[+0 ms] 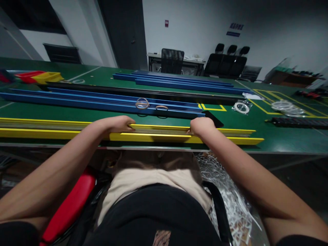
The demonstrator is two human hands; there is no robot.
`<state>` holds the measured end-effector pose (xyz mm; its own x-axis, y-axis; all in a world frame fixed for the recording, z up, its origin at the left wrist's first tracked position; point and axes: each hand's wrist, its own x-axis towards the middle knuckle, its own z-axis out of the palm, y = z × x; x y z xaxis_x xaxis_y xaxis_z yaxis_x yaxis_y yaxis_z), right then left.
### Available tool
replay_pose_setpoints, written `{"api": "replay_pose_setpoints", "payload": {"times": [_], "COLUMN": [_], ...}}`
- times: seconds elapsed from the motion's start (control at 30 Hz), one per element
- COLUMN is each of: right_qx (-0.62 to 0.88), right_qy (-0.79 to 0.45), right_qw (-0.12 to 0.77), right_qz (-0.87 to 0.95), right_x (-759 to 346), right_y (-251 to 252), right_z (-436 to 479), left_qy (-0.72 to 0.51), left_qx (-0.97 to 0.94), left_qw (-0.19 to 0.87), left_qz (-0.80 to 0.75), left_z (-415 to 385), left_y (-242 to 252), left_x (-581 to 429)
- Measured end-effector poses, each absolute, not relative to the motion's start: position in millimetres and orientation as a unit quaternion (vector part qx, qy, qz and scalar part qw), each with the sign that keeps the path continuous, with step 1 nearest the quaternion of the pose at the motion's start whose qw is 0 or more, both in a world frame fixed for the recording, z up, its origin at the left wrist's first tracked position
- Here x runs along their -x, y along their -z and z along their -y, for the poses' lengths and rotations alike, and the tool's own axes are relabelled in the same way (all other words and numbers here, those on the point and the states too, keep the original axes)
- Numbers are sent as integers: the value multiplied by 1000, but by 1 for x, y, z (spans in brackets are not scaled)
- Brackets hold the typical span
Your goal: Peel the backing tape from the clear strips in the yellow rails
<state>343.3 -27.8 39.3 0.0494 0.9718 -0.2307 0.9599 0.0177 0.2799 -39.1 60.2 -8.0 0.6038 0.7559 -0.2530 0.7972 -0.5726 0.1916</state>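
A long yellow channel (156,137) with two upright walls lies along the near edge of the green table. My left hand (120,123) is closed over its far wall, left of the middle, fingers curled inside. Further right, my right hand (202,126) pinches the same wall; the fingertips of both hands are partly hidden. Just beyond lies a long blue channel (89,101). On it rest a pair of thin tape rolls, one upright roll (142,103) and one flat roll (162,108). A flat black piece (214,119) is behind my right hand.
Behind are a black rail (153,92) and several blue channels (179,81). Clear-wrapped tape rolls (241,107) and a dark strip (297,122) lie right. Red (28,76) and yellow bins (48,77) stand far left. A red seat (71,205) is below the table edge.
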Motion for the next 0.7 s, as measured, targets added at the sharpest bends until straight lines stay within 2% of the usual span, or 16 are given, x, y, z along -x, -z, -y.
{"api": "replay_pose_setpoints", "payload": {"times": [0.57, 0.7], "right_qx": [-687, -622], "right_qy": [-35, 28], "right_qw": [148, 136], "right_qz": [-711, -770], "right_x": [-344, -371], "right_y": [-27, -37], "right_z": [28, 27], "left_qy": [75, 63], "left_qx": [-932, -941], "left_qw": [64, 76], "left_qz": [-350, -324], "left_z": [-30, -29], "left_y": [-4, -3], "left_x": [-150, -154]}}
